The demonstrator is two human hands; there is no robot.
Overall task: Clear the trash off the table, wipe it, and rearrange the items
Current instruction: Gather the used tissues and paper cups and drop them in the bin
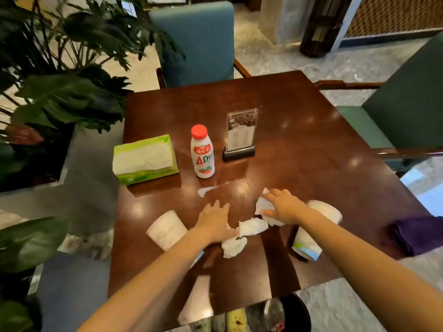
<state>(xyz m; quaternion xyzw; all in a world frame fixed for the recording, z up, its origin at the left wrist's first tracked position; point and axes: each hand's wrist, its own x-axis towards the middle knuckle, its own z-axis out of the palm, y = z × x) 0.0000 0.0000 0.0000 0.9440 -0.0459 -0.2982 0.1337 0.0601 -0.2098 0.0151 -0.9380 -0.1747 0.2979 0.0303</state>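
- Both hands reach out over the brown table (299, 144), palms down, among crumpled white tissues.
- The left hand (214, 222) lies flat with its fingers (217, 207) stretched forward and close together; they pinch nothing.
- One tissue wad (233, 245) lies at the heel of the left hand, touching its thumb side, behind the fingertips rather than under them.
- A second wad (254, 226) lies between the two hands, just beside the left thumb and near the right thumb.
- The right hand (285, 207) rests on a third wad (262, 206); its fingers (273, 194) are spread and lie over the paper, which sticks out past them to the left and under the thumb. Whether they grip it or only press on it cannot be told.
- A paper cup (166, 230) lies on its side left of the left wrist.
- Another cup (309, 245) lies on its side under the right forearm, partly hidden by it.
- A small white spill (205, 190) marks the table just ahead of the left fingertips, not touching them.
- Farther back stand a bottle (202, 152) with a red cap, a green tissue box (146, 159) to its left, and a sign holder (241, 135) to its right.
- A purple cloth (417, 236) lies at the table's right edge, well apart from the hands.
- A bin (282, 312) sits below the near edge.
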